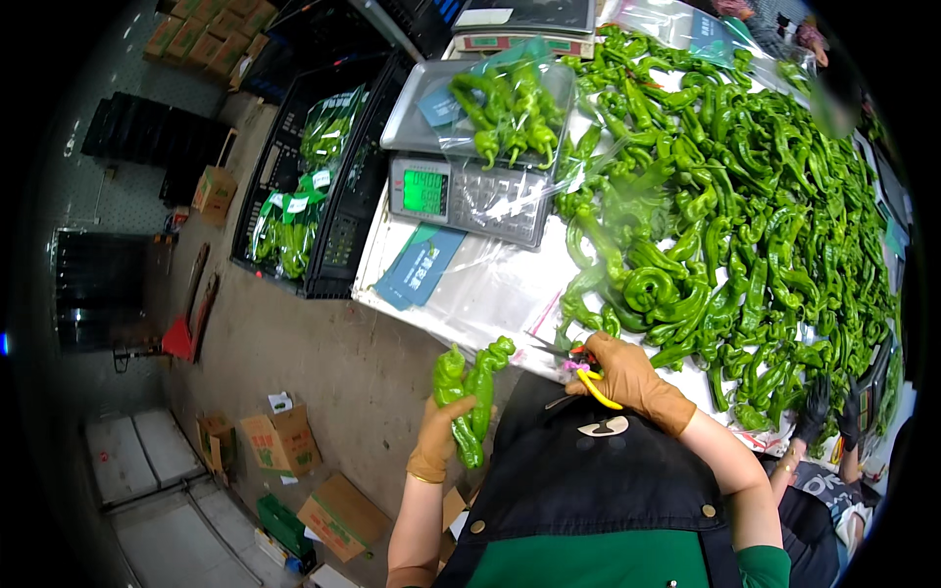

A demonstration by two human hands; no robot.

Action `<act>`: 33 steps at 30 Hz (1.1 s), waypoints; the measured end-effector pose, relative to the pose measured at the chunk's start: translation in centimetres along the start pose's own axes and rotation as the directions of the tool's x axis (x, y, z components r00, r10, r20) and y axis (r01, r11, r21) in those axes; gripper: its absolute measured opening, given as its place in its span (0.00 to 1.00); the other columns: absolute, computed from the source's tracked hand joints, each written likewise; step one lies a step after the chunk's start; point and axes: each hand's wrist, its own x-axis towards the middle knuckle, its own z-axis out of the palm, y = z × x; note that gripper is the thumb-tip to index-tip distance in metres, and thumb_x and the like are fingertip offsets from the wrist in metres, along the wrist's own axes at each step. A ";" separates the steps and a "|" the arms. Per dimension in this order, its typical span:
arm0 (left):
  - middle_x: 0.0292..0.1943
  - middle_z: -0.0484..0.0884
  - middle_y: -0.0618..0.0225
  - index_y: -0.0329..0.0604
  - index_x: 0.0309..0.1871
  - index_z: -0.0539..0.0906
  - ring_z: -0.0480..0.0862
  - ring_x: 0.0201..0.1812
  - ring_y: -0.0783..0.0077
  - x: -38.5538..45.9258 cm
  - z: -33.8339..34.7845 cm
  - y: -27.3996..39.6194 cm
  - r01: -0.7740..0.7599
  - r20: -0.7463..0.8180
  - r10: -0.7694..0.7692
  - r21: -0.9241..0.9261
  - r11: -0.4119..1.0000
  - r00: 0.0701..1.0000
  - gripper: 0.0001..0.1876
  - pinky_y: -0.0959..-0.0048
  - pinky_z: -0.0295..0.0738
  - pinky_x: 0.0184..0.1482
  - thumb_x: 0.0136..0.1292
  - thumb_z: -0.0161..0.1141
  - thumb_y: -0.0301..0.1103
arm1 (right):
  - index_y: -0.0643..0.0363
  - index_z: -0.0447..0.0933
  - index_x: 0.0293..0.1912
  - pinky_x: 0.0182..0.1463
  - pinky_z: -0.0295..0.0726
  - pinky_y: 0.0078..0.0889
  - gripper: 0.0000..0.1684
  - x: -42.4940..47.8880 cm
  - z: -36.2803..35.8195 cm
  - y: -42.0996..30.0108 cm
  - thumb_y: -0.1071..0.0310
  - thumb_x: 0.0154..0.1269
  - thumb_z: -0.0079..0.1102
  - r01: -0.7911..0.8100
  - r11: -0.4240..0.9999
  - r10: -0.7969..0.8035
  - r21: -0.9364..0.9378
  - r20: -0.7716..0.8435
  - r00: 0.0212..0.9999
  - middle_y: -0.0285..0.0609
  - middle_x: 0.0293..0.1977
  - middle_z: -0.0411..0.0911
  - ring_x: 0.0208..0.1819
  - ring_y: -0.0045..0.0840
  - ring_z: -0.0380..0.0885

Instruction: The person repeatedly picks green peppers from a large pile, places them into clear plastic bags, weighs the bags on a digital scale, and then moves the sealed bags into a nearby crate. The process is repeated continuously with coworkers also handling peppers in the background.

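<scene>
My left hand (434, 445), in a tan glove, is closed around at least two long green peppers (481, 393). They stick up from the fist, off the table's front edge and above the floor. Tan-gloved too, my right hand (639, 382) grips a pair of scissors (599, 393) with yellow on the handle, at the table edge by my black apron (588, 470). The dark blades point left, towards the peppers in my left hand, apart from them. Just beyond the right hand lies a large heap of green peppers (735, 257), many of them curled.
A digital scale (503, 198) carries a clear bag of peppers (507, 110). Printed blue bags (419, 264) lie before it. Left of the table stands a black crate (334, 242) with bagged peppers. Cardboard boxes (283, 441) sit on the floor. A co-worker's black-gloved hands (812, 408) are at right.
</scene>
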 end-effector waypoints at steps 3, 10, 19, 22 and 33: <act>0.45 0.81 0.55 0.31 0.61 0.69 0.86 0.39 0.59 1.5 2.6 0.7 -0.035 0.081 0.028 0.086 0.996 0.996 0.25 0.66 0.82 0.44 0.58 0.57 0.21 | 0.60 0.76 0.42 0.40 0.77 0.44 0.34 0.6 -1.0 -2.1 0.37 0.53 0.67 0.053 0.997 -0.052 -0.057 0.014 0.999 0.51 0.36 0.77 0.39 0.46 0.79; 0.43 0.83 0.54 0.30 0.58 0.71 0.87 0.37 0.59 2.5 2.8 1.2 -0.048 0.169 0.033 0.090 0.995 0.985 0.23 0.65 0.84 0.42 0.59 0.61 0.23 | 0.59 0.76 0.31 0.31 0.75 0.42 0.30 1.2 1.8 -1.4 0.39 0.52 0.68 -0.024 0.999 0.029 0.041 -0.117 0.993 0.47 0.27 0.77 0.29 0.45 0.78; 0.50 0.80 0.51 0.42 0.71 0.62 0.85 0.42 0.57 2.8 3.6 2.9 0.191 0.365 -0.193 0.042 0.981 0.911 0.34 0.61 0.83 0.46 0.67 0.50 0.51 | 0.54 0.73 0.57 0.56 0.76 0.41 0.36 -1.6 -3.5 -0.5 0.64 0.45 0.73 0.055 0.976 -0.099 -0.209 -0.204 0.974 0.49 0.54 0.74 0.56 0.44 0.73; 0.43 0.83 0.50 0.41 0.66 0.69 0.85 0.38 0.57 3.4 6.3 3.0 0.359 0.495 -0.351 0.082 0.930 0.795 0.29 0.61 0.83 0.44 0.67 0.49 0.50 | 0.47 0.66 0.65 0.65 0.70 0.48 0.42 0.1 -7.0 -5.8 0.65 0.48 0.68 0.490 0.808 -0.508 -0.328 0.033 0.860 0.45 0.65 0.65 0.66 0.48 0.65; 0.46 0.83 0.54 0.37 0.66 0.66 0.86 0.40 0.66 10.5 6.2 1.9 0.096 0.632 -0.562 0.615 0.783 0.533 0.30 0.75 0.81 0.40 0.75 0.38 0.55 | 0.55 0.70 0.61 0.50 0.79 0.36 0.37 -0.8 -6.1 -3.0 0.67 0.48 0.68 0.140 0.990 -0.141 0.023 0.130 0.981 0.46 0.44 0.81 0.46 0.39 0.81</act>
